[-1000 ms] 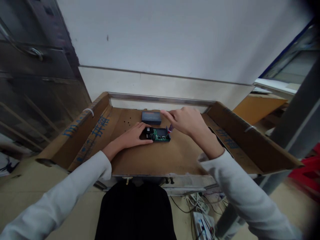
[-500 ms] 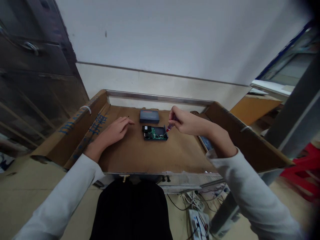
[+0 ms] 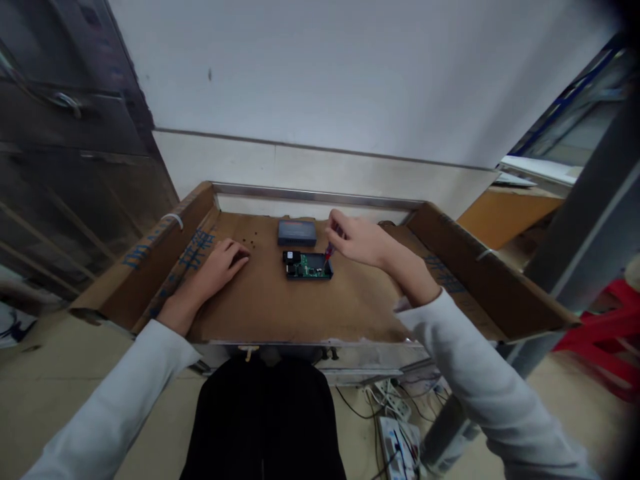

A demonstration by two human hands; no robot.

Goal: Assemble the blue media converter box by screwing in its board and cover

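Note:
My right hand [image 3: 357, 241] grips a screwdriver [image 3: 329, 252] with a red part near its shaft. The tool stands nearly upright, its tip at the right part of a green circuit board [image 3: 305, 269] inside an opened dark case [image 3: 327, 275]. Whether the tip touches a screw is too small to tell. Behind that case lies a closed blue-grey box [image 3: 297, 233]. To the left, my left hand [image 3: 219, 268] rests on the cardboard with its fingers loosely bent and apart, holding nothing. Several tiny dark pieces, perhaps screws [image 3: 251, 243], lie just beyond its fingertips.
Brown cardboard [image 3: 280, 313] lines the worktop, with raised cardboard walls at the left [image 3: 150, 257] and right [image 3: 480, 273]. A metal rail [image 3: 315, 196] runs along the back before a white wall. Power strips [image 3: 397, 440] and cables lie on the floor below.
My left hand has drawn back to the left, and the tiny dark pieces beyond it now show. My right hand has shifted slightly left, and the screwdriver stands more upright.

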